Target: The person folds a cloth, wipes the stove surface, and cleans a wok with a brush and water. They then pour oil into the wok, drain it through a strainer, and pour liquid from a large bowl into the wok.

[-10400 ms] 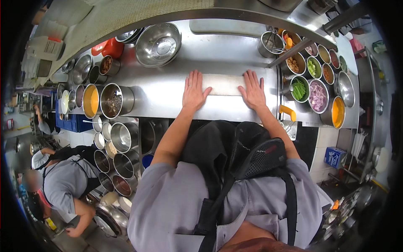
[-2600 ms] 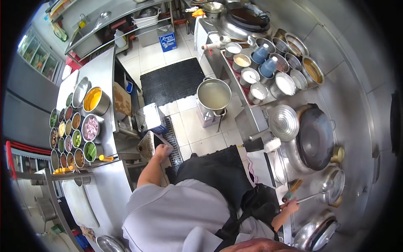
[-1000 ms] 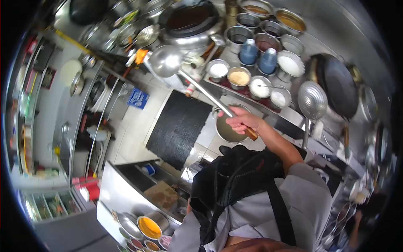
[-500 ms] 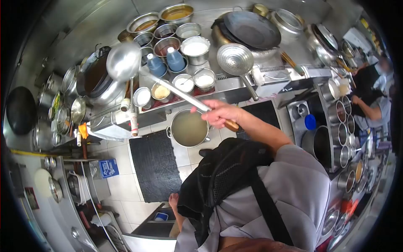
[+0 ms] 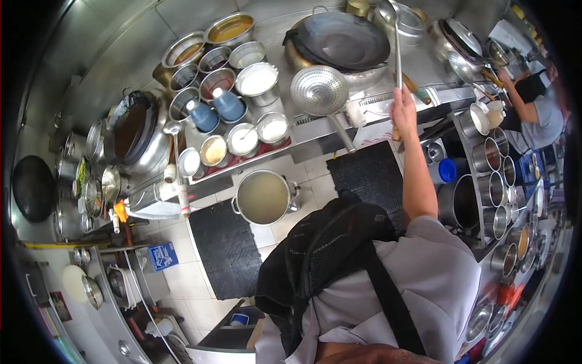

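Observation:
My right hand [image 5: 404, 115] is wrapped round the wooden-ended handle of a long metal ladle [image 5: 398, 54]. The arm stretches forward, and the ladle's bowl is at the top of the view, over a metal pot [image 5: 407, 27] at the back of the range. Left of the ladle lies a dark wok [image 5: 344, 39]. A perforated strainer [image 5: 319, 90] rests at the wok's front edge, its handle sticking out over the counter's front. Just left of my hand is a wooden-handled tool [image 5: 418, 91]. My left hand is out of view.
Metal tubs of sauces and white powder [image 5: 256, 79] crowd the counter, with two blue bottles [image 5: 229, 105] among them. A large pot of cloudy liquid [image 5: 235, 206] stands low in front. Black mats [image 5: 224, 249] cover parts of the tiled floor. Another person [image 5: 536, 115] works at the far right.
My right hand has swung right and forward with the ladle, whose bowl went from the left wok side to the back right. My left hand has left the view.

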The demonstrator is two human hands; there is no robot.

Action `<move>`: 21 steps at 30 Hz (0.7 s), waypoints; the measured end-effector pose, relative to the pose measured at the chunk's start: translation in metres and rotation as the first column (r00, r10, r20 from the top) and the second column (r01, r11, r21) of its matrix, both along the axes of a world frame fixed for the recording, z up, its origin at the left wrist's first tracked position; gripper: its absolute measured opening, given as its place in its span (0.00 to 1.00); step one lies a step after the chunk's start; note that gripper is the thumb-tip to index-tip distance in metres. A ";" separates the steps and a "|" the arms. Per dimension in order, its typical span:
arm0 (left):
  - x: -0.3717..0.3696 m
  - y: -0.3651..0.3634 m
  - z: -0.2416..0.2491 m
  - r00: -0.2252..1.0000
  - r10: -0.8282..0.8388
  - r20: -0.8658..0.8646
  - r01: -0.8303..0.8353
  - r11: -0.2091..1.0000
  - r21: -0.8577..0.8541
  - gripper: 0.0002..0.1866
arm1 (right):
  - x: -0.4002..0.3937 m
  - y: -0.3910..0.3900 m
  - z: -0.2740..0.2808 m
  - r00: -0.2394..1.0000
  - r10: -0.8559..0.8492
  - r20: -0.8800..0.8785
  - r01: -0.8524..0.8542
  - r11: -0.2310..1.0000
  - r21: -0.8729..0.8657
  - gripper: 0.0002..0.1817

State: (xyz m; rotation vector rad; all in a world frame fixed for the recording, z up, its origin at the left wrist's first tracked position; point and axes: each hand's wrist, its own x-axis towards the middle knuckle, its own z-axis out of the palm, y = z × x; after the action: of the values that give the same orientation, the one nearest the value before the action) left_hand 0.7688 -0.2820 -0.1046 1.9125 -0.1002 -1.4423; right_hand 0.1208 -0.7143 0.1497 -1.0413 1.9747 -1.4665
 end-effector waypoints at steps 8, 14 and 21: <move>-0.125 -0.134 -0.009 0.987 -0.160 0.017 0.159 0.985 0.060 0.05 | -0.267 -0.028 -0.046 0.876 0.029 -0.481 0.112 0.959 0.261 0.28; -0.221 -0.097 -0.043 0.993 -0.119 -0.003 0.118 0.975 0.188 0.06 | -0.398 -0.052 -0.104 0.755 0.273 -0.597 -0.008 0.913 0.408 0.27; -0.239 -0.097 -0.010 0.776 -0.484 0.405 0.428 0.875 0.226 0.21 | -0.455 -0.082 -0.190 0.810 0.437 -0.391 -0.306 0.884 0.353 0.28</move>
State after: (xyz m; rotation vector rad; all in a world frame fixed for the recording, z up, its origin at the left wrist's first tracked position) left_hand 0.5293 -0.3786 -0.1147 2.4135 -0.7657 -1.2794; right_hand -0.3344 -0.7962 -0.0400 -1.6511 2.0353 -0.7449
